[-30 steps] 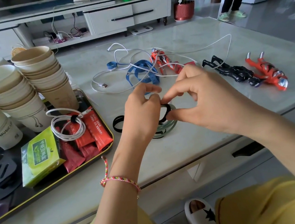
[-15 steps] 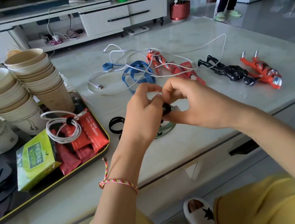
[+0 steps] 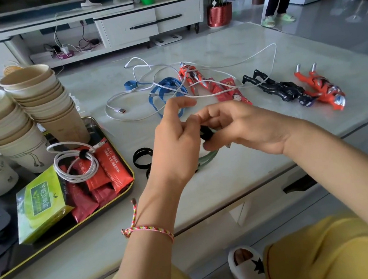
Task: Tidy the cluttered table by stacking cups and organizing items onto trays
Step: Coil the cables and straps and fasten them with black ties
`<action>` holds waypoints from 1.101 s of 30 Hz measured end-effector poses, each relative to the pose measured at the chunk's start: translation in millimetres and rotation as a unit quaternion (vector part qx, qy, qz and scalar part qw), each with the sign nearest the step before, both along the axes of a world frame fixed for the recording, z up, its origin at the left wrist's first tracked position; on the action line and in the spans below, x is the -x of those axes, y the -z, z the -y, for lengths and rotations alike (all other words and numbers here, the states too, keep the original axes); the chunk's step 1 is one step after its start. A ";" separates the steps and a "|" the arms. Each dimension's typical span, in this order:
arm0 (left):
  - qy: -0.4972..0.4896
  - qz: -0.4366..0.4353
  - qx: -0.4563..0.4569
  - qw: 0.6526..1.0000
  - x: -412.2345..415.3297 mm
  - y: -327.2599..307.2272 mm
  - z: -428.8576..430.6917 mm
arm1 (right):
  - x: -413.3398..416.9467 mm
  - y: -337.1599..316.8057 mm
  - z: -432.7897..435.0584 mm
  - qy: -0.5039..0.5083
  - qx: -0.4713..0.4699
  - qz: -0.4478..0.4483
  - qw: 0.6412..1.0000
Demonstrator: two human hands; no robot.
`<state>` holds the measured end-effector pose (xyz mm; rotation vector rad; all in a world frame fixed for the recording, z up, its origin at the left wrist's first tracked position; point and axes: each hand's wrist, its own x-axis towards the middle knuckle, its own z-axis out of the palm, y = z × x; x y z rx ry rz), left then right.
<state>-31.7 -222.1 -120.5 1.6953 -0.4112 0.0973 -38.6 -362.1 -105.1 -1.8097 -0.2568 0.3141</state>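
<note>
Band is hanging pinched between my left hand and right hand, right of the tray; left grip is sitting nearer.

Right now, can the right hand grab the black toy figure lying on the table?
Probably not yet: the right hand is busy pinching a small black band with the left hand. Once it lets go, bare tabletop leads to the black toy figure.
</note>
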 end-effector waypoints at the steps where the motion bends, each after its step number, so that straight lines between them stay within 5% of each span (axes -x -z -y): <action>1: 0.002 -0.002 0.003 1.000 0.0 0.0 -0.2 | -1.6 -1.2 3.4 -0.012 -0.027 -0.031 0.999; 4: 0.000 0.013 -0.016 1.000 0.8 0.3 -0.8 | -4.7 -3.1 7.1 -0.044 -0.120 -0.089 0.988; 23: 0.032 0.073 -0.087 0.993 4.4 6.1 1.9 | -11.3 5.4 17.2 -0.042 -0.116 -0.167 0.978; 33: -0.017 0.017 -0.067 0.997 1.4 11.4 6.6 | -12.0 9.6 -3.2 0.156 -0.059 0.078 0.983</action>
